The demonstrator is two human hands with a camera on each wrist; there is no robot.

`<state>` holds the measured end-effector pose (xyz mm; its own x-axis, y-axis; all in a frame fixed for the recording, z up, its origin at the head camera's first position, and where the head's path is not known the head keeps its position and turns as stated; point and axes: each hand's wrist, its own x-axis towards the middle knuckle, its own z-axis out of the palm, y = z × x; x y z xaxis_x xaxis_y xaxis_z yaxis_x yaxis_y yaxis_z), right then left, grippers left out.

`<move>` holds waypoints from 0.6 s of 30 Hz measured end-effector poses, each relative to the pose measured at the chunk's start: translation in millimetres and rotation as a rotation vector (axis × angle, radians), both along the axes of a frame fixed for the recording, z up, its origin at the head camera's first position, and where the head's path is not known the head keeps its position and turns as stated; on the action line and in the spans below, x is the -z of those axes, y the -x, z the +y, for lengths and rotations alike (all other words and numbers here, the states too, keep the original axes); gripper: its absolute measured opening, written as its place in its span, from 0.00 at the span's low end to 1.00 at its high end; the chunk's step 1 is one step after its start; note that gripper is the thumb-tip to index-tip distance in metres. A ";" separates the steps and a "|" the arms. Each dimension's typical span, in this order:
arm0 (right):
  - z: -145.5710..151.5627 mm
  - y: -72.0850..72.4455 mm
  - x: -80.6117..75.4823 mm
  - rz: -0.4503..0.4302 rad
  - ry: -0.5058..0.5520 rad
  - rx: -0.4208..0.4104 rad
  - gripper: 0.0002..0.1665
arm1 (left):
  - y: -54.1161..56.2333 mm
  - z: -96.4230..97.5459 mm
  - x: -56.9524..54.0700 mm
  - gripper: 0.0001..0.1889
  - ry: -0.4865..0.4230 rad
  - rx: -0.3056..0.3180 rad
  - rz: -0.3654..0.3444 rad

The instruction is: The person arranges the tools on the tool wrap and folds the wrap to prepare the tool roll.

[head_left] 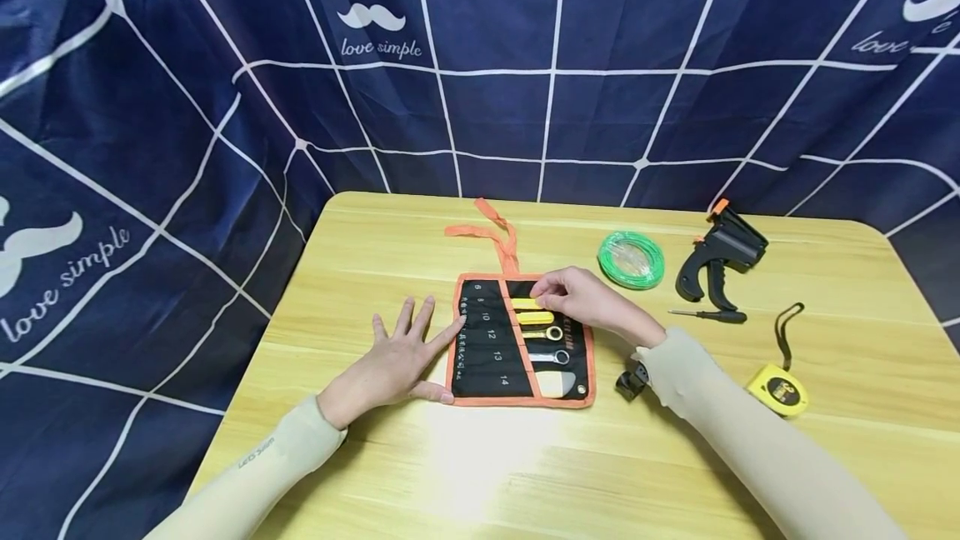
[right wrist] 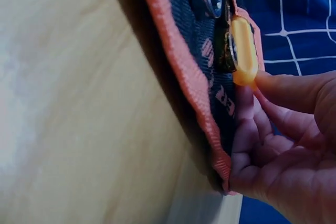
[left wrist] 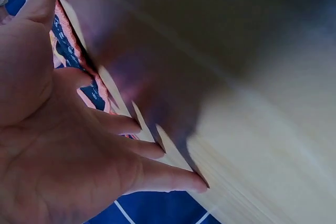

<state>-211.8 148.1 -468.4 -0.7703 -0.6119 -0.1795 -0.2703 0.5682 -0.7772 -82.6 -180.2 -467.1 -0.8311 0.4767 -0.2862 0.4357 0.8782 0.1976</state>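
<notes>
A black tool roll (head_left: 480, 344) with orange trim lies unrolled on the table, its slots numbered. My left hand (head_left: 393, 365) rests beside it with fingers spread, fingertip and thumb at the roll's left edge. At the top slot, my right hand (head_left: 577, 300) pinches the end of a yellow-handled tool (head_left: 525, 304), whose other end is hidden in the pocket. Below it sit another yellow handle (head_left: 535, 318), a brassy ratchet wrench (head_left: 553, 333), a silver ratchet wrench (head_left: 560, 357) and a cream-and-grey rounded piece (head_left: 555, 383). In the right wrist view, my thumb touches a yellow handle (right wrist: 243, 51).
Orange ties (head_left: 506, 244) stretch behind the roll. To the right lie a green wire coil (head_left: 632, 260), a black trigger-handled tool (head_left: 720, 252), a small screwdriver (head_left: 720, 317), a yellow tape measure (head_left: 778, 390) with a strap, and a small black object (head_left: 632, 380). A dark blue curtain (head_left: 487, 107) hangs behind.
</notes>
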 end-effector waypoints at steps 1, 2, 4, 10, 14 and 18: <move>0.2 0.0 0.5 0.002 0.003 0.001 0.09 | -0.2 -0.6 0.6 0.60 -0.010 0.009 0.013; 0.4 -0.3 0.6 0.001 0.007 0.003 0.09 | -0.4 -1.1 0.9 0.59 -0.020 0.016 0.022; 0.7 -0.6 1.4 -0.004 0.024 0.009 0.09 | -0.4 -2.1 1.7 0.58 -0.033 0.025 0.039; -0.3 -2.8 4.5 -0.069 0.156 0.045 0.08 | 0.0 -3.0 2.0 0.56 -0.048 0.025 0.039; -2.0 -3.3 6.4 -0.073 0.186 0.057 0.07 | -0.1 -3.8 2.5 0.56 -0.047 0.029 0.050; -3.2 -3.2 5.2 -0.031 0.152 0.050 0.05 | -0.9 -4.2 2.7 0.56 -0.042 0.033 0.059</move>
<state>-208.6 144.9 -473.7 -0.7960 -0.5950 -0.1116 -0.2197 0.4557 -0.8626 -81.7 -184.3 -469.8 -0.8296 0.5145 -0.2167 0.4761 0.8547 0.2067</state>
